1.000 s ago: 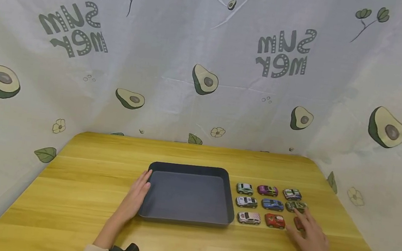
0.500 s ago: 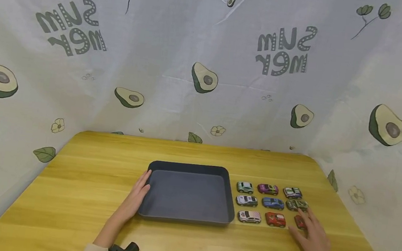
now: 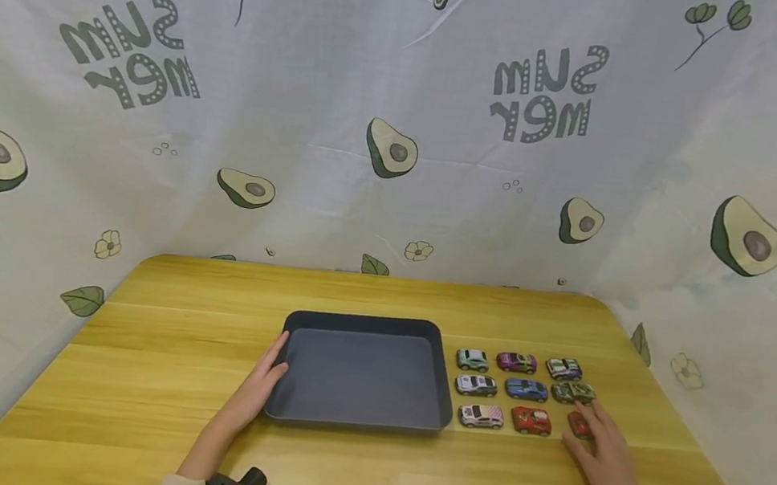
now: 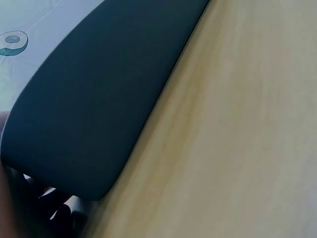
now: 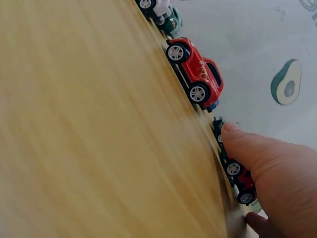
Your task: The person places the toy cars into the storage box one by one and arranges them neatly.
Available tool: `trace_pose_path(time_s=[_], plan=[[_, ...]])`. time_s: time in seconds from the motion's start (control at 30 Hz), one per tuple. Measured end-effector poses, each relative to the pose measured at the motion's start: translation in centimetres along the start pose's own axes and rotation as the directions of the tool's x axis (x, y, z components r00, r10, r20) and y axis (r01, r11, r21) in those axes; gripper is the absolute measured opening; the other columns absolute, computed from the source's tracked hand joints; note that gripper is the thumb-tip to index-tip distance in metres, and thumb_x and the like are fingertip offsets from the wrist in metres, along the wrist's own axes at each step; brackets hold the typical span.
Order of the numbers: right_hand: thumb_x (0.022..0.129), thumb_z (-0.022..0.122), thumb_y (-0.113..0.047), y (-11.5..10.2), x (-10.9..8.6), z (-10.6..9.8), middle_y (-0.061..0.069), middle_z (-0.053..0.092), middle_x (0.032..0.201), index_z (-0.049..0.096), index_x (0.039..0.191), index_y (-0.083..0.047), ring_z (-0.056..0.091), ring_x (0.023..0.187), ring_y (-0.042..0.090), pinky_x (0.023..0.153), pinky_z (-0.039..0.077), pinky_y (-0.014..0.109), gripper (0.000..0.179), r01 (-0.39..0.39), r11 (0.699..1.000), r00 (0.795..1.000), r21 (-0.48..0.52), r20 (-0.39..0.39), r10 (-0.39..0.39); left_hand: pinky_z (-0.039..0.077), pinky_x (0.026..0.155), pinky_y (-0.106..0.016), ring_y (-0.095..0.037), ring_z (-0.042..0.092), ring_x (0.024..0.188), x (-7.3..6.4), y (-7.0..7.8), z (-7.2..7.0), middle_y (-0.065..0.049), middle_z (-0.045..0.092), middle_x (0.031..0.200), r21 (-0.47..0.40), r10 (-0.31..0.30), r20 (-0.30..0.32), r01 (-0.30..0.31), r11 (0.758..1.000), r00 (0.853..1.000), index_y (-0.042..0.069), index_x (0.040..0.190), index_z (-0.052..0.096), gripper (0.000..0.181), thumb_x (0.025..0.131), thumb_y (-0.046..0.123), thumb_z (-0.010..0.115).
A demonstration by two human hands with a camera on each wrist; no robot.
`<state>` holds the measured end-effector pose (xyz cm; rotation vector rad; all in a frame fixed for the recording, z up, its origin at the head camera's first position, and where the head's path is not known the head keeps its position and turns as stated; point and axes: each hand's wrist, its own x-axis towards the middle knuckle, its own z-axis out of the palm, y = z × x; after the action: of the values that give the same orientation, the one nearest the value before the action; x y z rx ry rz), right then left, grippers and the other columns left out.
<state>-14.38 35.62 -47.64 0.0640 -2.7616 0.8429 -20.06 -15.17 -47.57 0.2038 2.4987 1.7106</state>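
Observation:
A dark grey rectangular tray [image 3: 363,377] lies on the table. My left hand [image 3: 249,392] rests along its left side with straight fingers, the fingertips at the rim. The left wrist view shows the tray's dark outer wall [image 4: 94,99], with the fingers partly hidden behind it. My right hand [image 3: 605,463] is over the front right of a group of toy cars, thumb and fingers spread around a dark red toy car [image 3: 579,424]. This car is partly covered by the hand. In the right wrist view the thumb [image 5: 247,146] overlaps the car.
Several other toy cars stand in rows right of the tray, among them a red car [image 3: 531,421], a blue car [image 3: 526,389] and a camouflage car [image 3: 572,392] just beyond my right fingertips. A patterned cloth [image 3: 320,210] hangs behind the wooden table [image 3: 359,482].
My right hand has shifted slightly right and forward around the dark red car. The left hand stays at the tray. The whole view has tilted slightly.

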Motion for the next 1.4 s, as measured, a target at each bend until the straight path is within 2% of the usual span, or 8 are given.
trace_pose_path(time_s=[0.2,0.47,0.73,0.93,1.17,1.33,1.4], plan=[[0.091,0.052,-0.012,0.34,-0.07,0.06,0.04,0.028,0.133,0.042,0.128,0.008,0.028,0.114,0.061,0.089,0.022,0.07,0.043,0.022,1.0,0.999,-0.006,-0.036,-0.022,0.005,0.11,-0.06,-0.037,0.001,0.14,-0.1,0.13,0.0,-0.016,0.003,0.153,-0.021,-0.021,0.006,0.022,1.0,1.0,0.017,0.147,0.011,0.056,0.097,0.017,0.034],[0.089,0.053,-0.004,0.36,-0.04,0.28,0.034,0.041,0.123,0.045,0.125,0.007,0.037,0.108,0.053,0.086,0.028,0.065,0.038,0.033,0.999,0.995,-0.013,-0.096,-0.034,0.005,0.109,-0.061,-0.04,0.001,0.139,-0.31,0.07,0.07,-0.018,0.004,0.153,-0.035,0.022,-0.002,-0.022,0.999,1.0,0.014,0.147,0.012,0.058,0.097,0.02,0.041],[0.088,0.055,-0.005,0.0,-0.21,0.3,0.037,0.039,0.12,0.047,0.12,0.007,0.037,0.107,0.052,0.083,0.031,0.064,0.035,-0.047,0.999,0.994,-0.016,-0.097,0.045,0.006,0.109,-0.061,-0.04,0.003,0.139,-0.38,0.0,0.13,-0.018,0.005,0.153,-0.029,0.011,-0.015,-0.012,1.0,1.0,0.015,0.147,0.014,0.058,0.096,0.025,0.041],[0.086,0.057,-0.001,-0.31,-0.21,0.34,0.037,0.042,0.116,0.046,0.116,0.008,0.04,0.105,0.051,0.082,0.033,0.062,0.033,-0.042,0.999,0.993,-0.01,-0.11,0.041,0.006,0.108,-0.061,-0.041,0.004,0.139,-0.16,-0.29,0.08,-0.019,0.006,0.153,-0.025,0.015,-0.02,-0.015,1.0,1.0,0.015,0.147,0.014,0.058,0.097,0.026,0.041],[0.087,0.057,-0.006,-0.31,-0.27,0.36,0.038,0.045,0.112,0.046,0.115,0.01,0.042,0.102,0.05,0.081,0.035,0.06,0.034,-0.028,1.0,0.993,-0.007,-0.113,0.027,0.007,0.109,-0.06,-0.04,0.005,0.139,-0.23,-0.4,0.03,-0.018,0.007,0.153,-0.023,0.011,-0.026,-0.012,1.0,1.0,0.015,0.146,0.015,0.058,0.096,0.026,0.042],[0.086,0.058,-0.007,-0.37,-0.34,0.29,0.036,0.05,0.107,0.049,0.112,0.012,0.048,0.097,0.047,0.077,0.04,0.048,0.034,-0.029,0.999,0.99,-0.026,-0.14,0.025,0.007,0.109,-0.061,-0.041,0.005,0.139,-0.32,-0.4,0.09,-0.019,0.007,0.152,-0.019,0.011,-0.027,-0.012,1.0,1.0,0.015,0.146,0.015,0.058,0.096,0.025,0.042],[0.085,0.06,-0.007,-0.37,-0.33,0.29,0.035,0.053,0.104,0.05,0.111,0.012,0.051,0.093,0.045,0.073,0.043,0.036,0.034,-0.028,0.999,0.986,-0.042,-0.165,0.02,0.007,0.109,-0.061,-0.04,0.005,0.139,-0.32,-0.34,0.07,-0.018,0.008,0.152,-0.02,0.011,-0.028,-0.012,1.0,1.0,0.015,0.146,0.015,0.058,0.096,0.025,0.042]])
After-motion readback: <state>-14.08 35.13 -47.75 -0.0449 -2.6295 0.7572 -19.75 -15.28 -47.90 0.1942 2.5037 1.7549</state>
